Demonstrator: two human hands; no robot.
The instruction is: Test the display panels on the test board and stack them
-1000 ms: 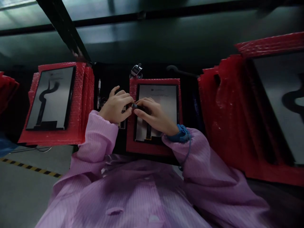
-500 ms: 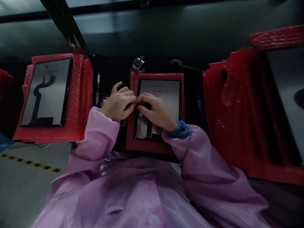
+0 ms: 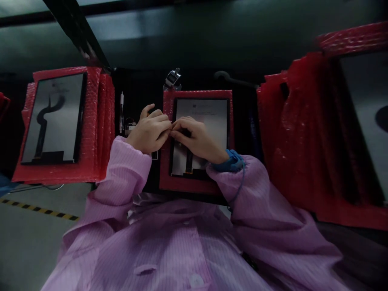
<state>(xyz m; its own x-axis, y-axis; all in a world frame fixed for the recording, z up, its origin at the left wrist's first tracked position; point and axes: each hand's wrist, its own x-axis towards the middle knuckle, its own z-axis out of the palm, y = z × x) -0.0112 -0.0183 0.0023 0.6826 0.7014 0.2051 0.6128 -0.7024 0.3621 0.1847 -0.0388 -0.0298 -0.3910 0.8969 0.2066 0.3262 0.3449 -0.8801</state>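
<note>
A grey display panel (image 3: 209,117) with a black flex cable lies on a red bubble-wrap sheet (image 3: 197,186) in front of me. My left hand (image 3: 150,131) and my right hand (image 3: 195,139) meet at the panel's left edge, fingertips pinched together on the end of the flex cable; the piece itself is too small and hidden to make out. A blue wrist strap (image 3: 230,161) with a cord circles my right wrist. Both arms wear pink striped sleeves.
At the left, another panel (image 3: 53,117) rests on a stack of red bubble wrap (image 3: 100,121). A taller red stack with a panel (image 3: 363,121) stands at the right. A white pen (image 3: 121,111) and a metal clip (image 3: 172,76) lie behind my hands.
The small connector seen between my fingertips a second ago is now covered by them. My hands stay pinched at the same spot; the view has shifted slightly.
</note>
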